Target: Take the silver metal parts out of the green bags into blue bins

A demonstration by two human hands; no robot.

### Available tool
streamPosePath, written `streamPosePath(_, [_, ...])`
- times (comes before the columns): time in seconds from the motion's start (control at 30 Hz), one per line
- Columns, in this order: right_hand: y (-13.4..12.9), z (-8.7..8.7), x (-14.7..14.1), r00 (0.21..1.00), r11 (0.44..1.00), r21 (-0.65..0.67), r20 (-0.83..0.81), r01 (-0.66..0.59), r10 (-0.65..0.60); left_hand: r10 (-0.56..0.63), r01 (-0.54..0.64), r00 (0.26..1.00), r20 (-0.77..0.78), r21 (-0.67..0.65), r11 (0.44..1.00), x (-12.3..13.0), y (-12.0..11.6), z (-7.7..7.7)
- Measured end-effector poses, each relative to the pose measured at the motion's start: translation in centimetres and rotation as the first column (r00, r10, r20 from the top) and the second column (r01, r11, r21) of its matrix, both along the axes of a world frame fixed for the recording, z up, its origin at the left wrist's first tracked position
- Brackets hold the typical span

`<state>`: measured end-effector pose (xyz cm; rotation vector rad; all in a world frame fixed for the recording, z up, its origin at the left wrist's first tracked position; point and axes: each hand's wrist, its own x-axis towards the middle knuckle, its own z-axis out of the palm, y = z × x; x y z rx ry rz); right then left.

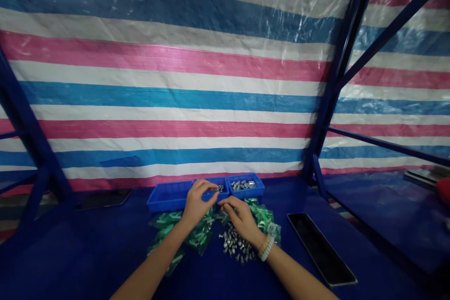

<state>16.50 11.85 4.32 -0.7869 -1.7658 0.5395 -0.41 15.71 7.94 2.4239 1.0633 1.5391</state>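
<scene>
My left hand [198,200] is in front of the middle blue bin [225,193], thumb and fingertips drawn together in a pinch. Whatever is between them is too small to make out. My right hand [243,219] sits just to the right, its fingers curled together above the small metal parts; what it holds, if anything, is hidden. Below it lies a loose pile of small silvery metal parts [235,243]. Green-printed clear plastic packets [199,236] lie under and around my left wrist, and more green packets [263,215] lie beyond my right hand.
The left blue bin [168,196] stands beside the middle one. The right blue bin [245,192] holds silvery metal pieces. A dark phone [321,248] lies at right, and a flat dark object [103,199] at back left. Blue metal frame posts [326,103] rise before a striped tarp.
</scene>
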Motion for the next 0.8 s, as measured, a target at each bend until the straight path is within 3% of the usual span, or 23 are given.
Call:
streamPosePath(0.1, [0.3, -0.1, 0.1, 0.996, 0.997, 0.014, -0.044, 0.08, -0.079, 0.052, -0.057, 0.983, -0.178, -0.025, 0.998, -0.5, 1.7, -0.3])
streamPosePath(0.17, [0.5, -0.3, 0.2, 0.989, 0.991, 0.027, -0.068, 0.134, -0.132, 0.061, -0.078, 0.954, -0.294, -0.044, 0.996, -0.7, 1.1, -0.7])
streamPosePath(0.33, [1.0, -0.8, 0.2, 0.965, 0.97, 0.037, -0.115, 0.24, -0.234, -0.176, 0.053, 0.782, -0.597, -0.218, 0.974, -0.8, -3.1, -1.4])
streamPosePath(0.47, [1.0, -0.8, 0.2, 0.96, 0.965, 0.035, -0.124, 0.259, -0.252, -0.23, 0.037, 0.722, -0.653, -0.295, 0.955, -0.5, -4.4, -1.8])
streamPosePath(0.63, [1.0, -0.5, 0.3, 0.96, 0.963, 0.047, -0.11, 0.264, -0.258, -0.259, 0.074, 0.756, -0.601, -0.314, 0.946, -0.6, -3.9, -2.6])
streamPosePath(0.8, [0.8, -0.4, 0.3, 0.984, 0.981, 0.093, -0.064, 0.171, -0.165, -0.208, 0.086, 0.904, -0.373, -0.318, 0.944, -1.0, -3.3, -2.7])
